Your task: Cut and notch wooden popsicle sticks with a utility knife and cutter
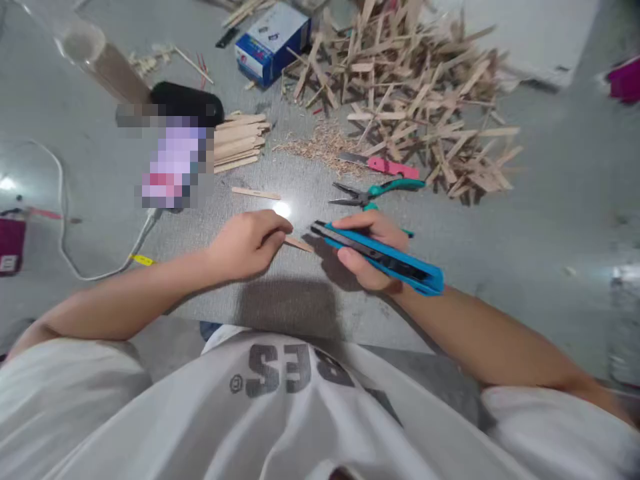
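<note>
My left hand (247, 244) is closed, its fingers pinching a short wooden stick piece (299, 244) down on the grey mat (300, 300). My right hand (367, 250) is wrapped round a blue utility knife (385, 257), whose tip points left toward the stick piece. Both hands rest low on the mat, close together, in front of my white shirt.
Teal-handled pliers (380, 192) and a pink cutter (385, 165) lie just beyond the hands. A big heap of cut sticks (415, 93), wood shavings (320, 143), a stack of whole sticks (237, 141), a single stick (256, 193), a blue box (273, 41), a cable (65, 233).
</note>
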{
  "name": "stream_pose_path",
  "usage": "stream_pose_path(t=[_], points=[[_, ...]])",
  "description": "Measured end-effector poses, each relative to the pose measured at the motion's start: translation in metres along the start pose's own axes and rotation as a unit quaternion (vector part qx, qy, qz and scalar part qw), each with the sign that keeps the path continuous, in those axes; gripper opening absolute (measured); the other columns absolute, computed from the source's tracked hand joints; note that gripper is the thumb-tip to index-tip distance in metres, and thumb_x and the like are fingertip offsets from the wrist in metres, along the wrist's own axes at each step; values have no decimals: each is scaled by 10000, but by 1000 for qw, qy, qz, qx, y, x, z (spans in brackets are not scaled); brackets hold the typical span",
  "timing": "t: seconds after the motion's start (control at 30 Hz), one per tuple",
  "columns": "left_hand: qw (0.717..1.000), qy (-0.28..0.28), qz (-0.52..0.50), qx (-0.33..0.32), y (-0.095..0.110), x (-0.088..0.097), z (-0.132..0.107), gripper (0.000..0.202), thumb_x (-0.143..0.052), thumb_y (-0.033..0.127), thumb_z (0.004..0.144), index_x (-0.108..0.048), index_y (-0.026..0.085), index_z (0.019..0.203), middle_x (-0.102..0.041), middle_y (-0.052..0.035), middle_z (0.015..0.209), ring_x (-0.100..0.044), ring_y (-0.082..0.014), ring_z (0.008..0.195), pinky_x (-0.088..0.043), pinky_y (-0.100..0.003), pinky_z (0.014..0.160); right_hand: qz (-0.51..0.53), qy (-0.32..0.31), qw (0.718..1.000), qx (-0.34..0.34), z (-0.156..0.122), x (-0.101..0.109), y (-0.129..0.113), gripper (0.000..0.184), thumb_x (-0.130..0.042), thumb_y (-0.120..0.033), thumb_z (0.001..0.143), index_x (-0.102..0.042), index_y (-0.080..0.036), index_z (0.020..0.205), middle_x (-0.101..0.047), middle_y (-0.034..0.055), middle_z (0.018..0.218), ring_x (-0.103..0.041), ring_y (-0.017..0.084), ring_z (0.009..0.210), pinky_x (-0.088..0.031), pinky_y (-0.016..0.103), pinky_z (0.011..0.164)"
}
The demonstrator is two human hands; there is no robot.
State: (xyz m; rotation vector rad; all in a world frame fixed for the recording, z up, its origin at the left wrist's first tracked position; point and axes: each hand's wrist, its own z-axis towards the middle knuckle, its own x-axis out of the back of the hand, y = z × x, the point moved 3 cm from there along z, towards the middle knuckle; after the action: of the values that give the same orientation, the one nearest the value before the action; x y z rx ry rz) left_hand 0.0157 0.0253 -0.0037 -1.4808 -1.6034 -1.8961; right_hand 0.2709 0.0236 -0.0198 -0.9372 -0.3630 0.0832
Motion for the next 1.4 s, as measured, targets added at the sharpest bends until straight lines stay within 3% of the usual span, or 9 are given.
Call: stream_pose_path(t=[0.1,0.23,0.47,0.57,0.67,0.73,0.87,1.23,1.4], points=[[996,84,23,8,-6,1,1,446,-476,343,1112,-816,146,1324,-814,-175,1295,-803,-325,1159,-637,-478,963,-5,-36,999,-23,2,-1,-3,261,-757,-463,1086,-801,-306,1290,-871,54,1001,-794,232,735,-647,378,633],[991,128,25,-8,-7,-2,-1,393,-501,331,1135,-804,156,1314,-776,-177,1327,-777,-309,1185,-639,-489,1017,3,-60,997,-43,6,-3,-3,252,-747,-440,1087,-782,-281,1279,-878,28,991,-811,225,757,-670,368,681],[987,111,109,-42,-8,-12,1,332,-522,339,1141,-820,191,1134,-751,-189,1285,-687,-415,1254,-585,-635,1055,-13,-95,994,-52,9,-3,-4,222,-741,-409,1070,-788,-265,1232,-872,22,1005,-824,217,808,-662,349,696],[991,96,84,-48,-8,-11,4,291,-511,275,1107,-784,176,1086,-769,-183,1200,-697,-389,1185,-577,-590,1029,-11,-92,995,-38,6,0,-6,241,-766,-396,1046,-794,-272,1251,-874,9,1022,-826,199,816,-658,324,709],[997,49,34,-40,-5,-6,7,305,-466,240,1104,-762,164,1106,-759,-99,913,-703,-281,886,-570,-499,944,-11,-77,997,-30,3,2,-7,289,-781,-407,1042,-793,-284,1304,-878,35,1099,-840,207,874,-669,328,752],[999,29,17,-38,-3,-3,8,342,-440,241,1108,-773,166,1090,-742,-73,832,-697,-258,813,-561,-482,931,-11,-84,996,-31,3,2,-7,314,-770,-411,1057,-779,-287,1345,-878,41,1106,-836,206,854,-669,331,738],[998,21,48,-37,1,1,8,357,-468,269,1088,-805,175,1015,-727,-77,798,-719,-260,812,-552,-469,915,-22,-130,991,-25,6,-1,-7,303,-779,-420,1060,-775,-290,1334,-875,7,977,-806,190,733,-640,307,643],[998,31,55,-29,3,-4,9,398,-449,281,1077,-831,174,1039,-715,-81,789,-734,-276,830,-556,-500,951,-77,-191,977,59,6,-6,-8,369,-676,-410,1117,-732,-305,1467,-909,36,1097,-861,219,809,-701,332,721],[998,32,41,-33,2,-4,10,404,-456,287,1087,-846,185,1055,-739,-86,807,-741,-281,849,-558,-505,972,-87,-198,975,53,4,-6,-7,382,-673,-413,1132,-707,-288,1491,-907,53,1162,-883,228,905,-718,331,799]])
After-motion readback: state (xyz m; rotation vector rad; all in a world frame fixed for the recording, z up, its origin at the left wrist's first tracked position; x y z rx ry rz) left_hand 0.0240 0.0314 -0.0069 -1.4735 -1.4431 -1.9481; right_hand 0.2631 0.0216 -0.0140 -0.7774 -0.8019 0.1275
